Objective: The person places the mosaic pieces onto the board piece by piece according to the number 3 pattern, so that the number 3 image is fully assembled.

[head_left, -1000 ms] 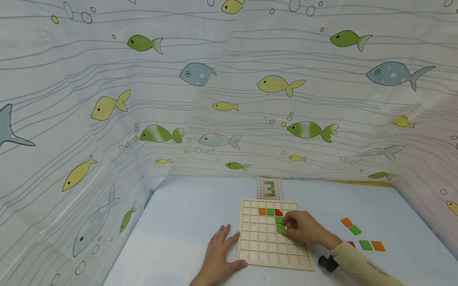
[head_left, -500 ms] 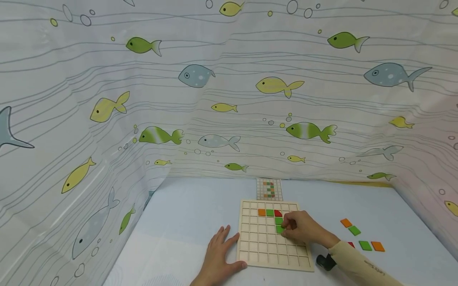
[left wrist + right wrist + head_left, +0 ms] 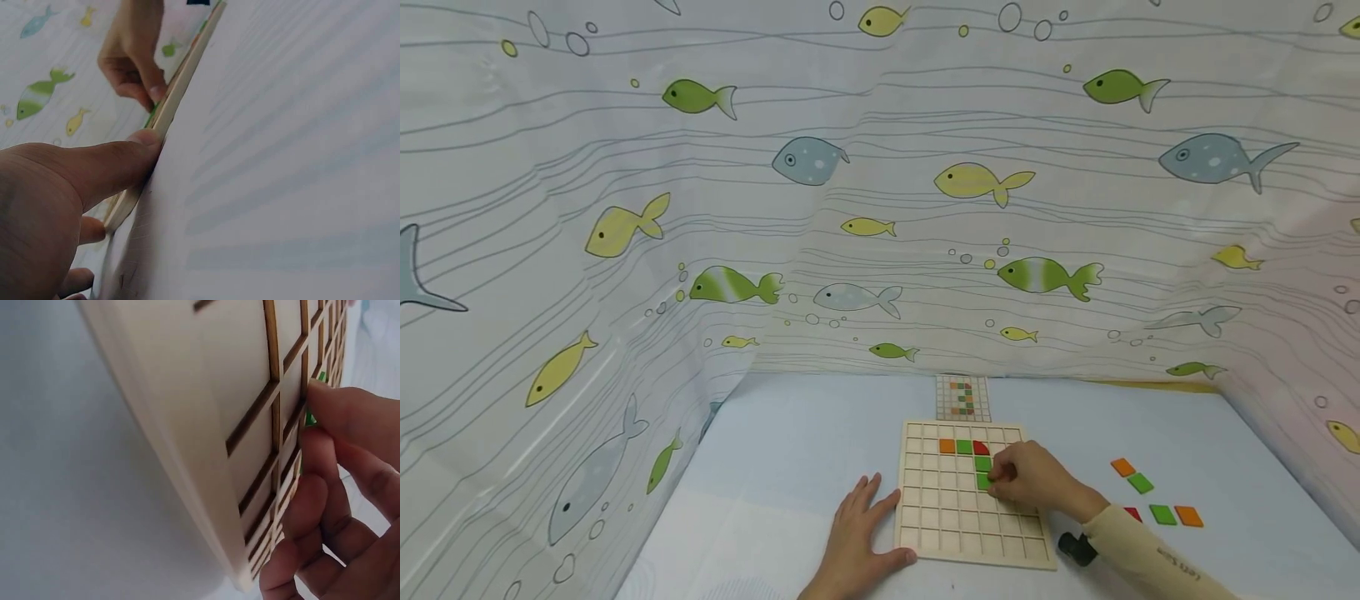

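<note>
From where I stand, the right hand (image 3: 1028, 475) has its thumb and forefinger closed on the lower flat green square tile (image 3: 982, 482), which sits at the pale wooden grid board (image 3: 940, 521), just below the upper flat green square tile (image 3: 982, 464). I can't tell whether it lies fully down in its cell. If one edge is propped on a thin divider, pressing could tip it or flick it out. Those curled fingers also hang close above the board, and lifting them carelessly might drag the upper green tile or the red tile with a curved edge (image 3: 981, 448) askew.

The left hand (image 3: 859, 537) lies with its fingers spread, the thumb touching the board's near edge. That looks like a light brace, so a hard sideways push could slide the board over the worktop (image 3: 790, 450). The beige sleeve (image 3: 1150, 550) passes right beside the loose red tile (image 3: 1132, 514); a low sweep back could scatter it.
</note>
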Motion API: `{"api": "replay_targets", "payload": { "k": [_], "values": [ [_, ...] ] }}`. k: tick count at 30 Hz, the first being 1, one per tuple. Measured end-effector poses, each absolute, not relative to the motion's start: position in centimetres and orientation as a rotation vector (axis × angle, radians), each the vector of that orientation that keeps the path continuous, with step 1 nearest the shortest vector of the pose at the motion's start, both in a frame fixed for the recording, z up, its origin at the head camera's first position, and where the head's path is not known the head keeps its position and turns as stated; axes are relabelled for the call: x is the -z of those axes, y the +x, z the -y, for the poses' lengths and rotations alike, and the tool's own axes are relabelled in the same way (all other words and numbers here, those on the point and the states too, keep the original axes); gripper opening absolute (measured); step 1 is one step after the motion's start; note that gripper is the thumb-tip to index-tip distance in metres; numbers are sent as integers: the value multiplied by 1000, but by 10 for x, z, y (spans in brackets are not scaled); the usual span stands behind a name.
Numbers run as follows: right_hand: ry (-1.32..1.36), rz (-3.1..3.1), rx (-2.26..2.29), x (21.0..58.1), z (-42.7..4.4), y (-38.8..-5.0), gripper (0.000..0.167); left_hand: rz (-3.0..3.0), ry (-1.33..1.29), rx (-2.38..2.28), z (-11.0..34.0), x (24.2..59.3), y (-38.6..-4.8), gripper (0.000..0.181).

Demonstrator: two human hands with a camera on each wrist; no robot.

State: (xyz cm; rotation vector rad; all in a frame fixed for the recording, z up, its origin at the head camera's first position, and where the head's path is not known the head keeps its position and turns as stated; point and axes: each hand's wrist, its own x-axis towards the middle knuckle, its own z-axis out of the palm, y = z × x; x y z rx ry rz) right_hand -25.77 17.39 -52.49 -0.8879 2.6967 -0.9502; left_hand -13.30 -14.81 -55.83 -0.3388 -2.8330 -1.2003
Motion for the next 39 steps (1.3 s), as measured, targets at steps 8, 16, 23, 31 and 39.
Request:
{"api": "replay_targets", "payload": {
  "k": [8,16,23,31,39],
  "values": [
    [-931,-2859,771,518,-165,-240,7,2817,-346,1198,149,559,-133,83],
    [-1115,-3017,542,516,-157,-229,10,2812,-345,1207,149,559,-132,83],
    [-1068,-2966,499,511,-159,-226,10,2806,-345,1219,149,560,-132,83],
    [-942,-2861,772,503,-185,-240,20,2779,-365,1192,148,560,-133,82],
    [-645,-2999,743,485,-252,-252,25,2795,-361,1183,148,560,-132,83]
  ]
}}
